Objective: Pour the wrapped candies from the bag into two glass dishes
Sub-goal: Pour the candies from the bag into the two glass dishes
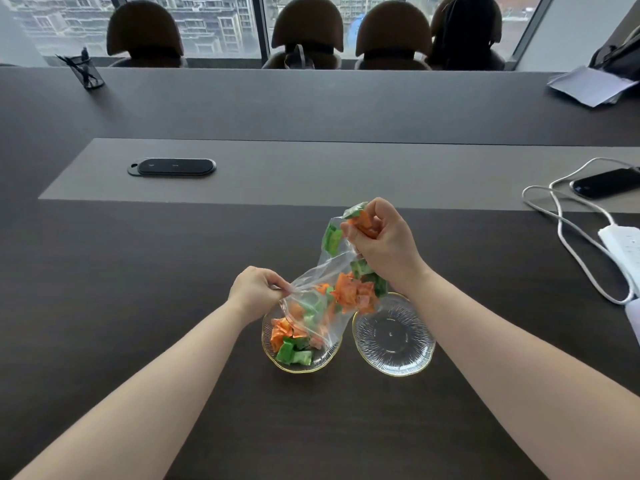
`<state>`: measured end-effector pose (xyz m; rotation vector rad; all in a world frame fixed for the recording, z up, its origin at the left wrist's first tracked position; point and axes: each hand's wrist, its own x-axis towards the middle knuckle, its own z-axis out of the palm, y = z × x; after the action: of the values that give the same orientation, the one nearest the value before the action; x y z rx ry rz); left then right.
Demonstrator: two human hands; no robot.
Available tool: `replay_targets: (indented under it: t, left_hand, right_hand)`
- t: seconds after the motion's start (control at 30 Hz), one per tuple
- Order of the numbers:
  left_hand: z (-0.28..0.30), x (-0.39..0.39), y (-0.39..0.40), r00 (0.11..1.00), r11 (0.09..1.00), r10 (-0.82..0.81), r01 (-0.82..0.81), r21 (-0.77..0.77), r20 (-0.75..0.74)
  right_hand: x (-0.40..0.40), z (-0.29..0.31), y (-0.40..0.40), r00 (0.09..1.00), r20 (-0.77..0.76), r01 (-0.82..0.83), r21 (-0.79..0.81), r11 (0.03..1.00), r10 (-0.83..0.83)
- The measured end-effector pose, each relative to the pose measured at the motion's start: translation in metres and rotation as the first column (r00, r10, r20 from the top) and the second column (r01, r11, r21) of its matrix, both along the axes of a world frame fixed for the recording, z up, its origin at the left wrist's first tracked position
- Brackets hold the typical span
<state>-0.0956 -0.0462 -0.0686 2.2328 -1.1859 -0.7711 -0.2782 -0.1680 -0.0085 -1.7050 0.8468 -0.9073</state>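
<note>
A clear plastic bag (313,282) of orange and green wrapped candies (353,292) hangs tilted over the left glass dish (268,344), mouth down. My left hand (258,292) pinches the bag's open edge just above that dish. My right hand (384,244) grips the bag's closed end higher up, with candies bunched inside its fist. Several orange and green candies (291,346) lie in the left dish. The right glass dish (394,337) sits beside it, touching or nearly so, with nothing inside.
A black oval socket panel (172,167) is set in the table's grey centre strip. A black phone (606,183), white cables (568,220) and a white power strip (623,244) lie at the right. Papers (592,84), a pen cup (85,72) and chairs (306,32) are beyond.
</note>
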Motion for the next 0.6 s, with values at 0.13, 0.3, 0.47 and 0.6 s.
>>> replay_targets:
  t: [0.13,0.3,0.47,0.6]
  left_hand:
    - [0.0,-0.005,0.004,0.997,0.997,0.07,-0.072,-0.039,-0.044]
    - [0.006,-0.001,0.008,0.987,0.989,0.133,-0.138,-0.053,-0.09]
    - [0.003,-0.006,0.014,0.993,0.993,0.118,-0.118,-0.01,-0.016]
    - [0.008,-0.003,0.018,0.989,0.989,0.141,-0.143,-0.032,-0.039]
  right_hand:
    - [0.003,0.002,0.001,1.0,-0.02,-0.009,-0.04,0.999,0.008]
    - [0.012,0.011,0.005,0.998,-0.061,-0.021,-0.12,0.993,0.013]
    - [0.022,0.01,0.012,0.995,-0.103,-0.028,-0.189,0.982,0.008]
    - [0.022,0.009,0.011,0.998,-0.052,0.01,-0.16,0.987,-0.018]
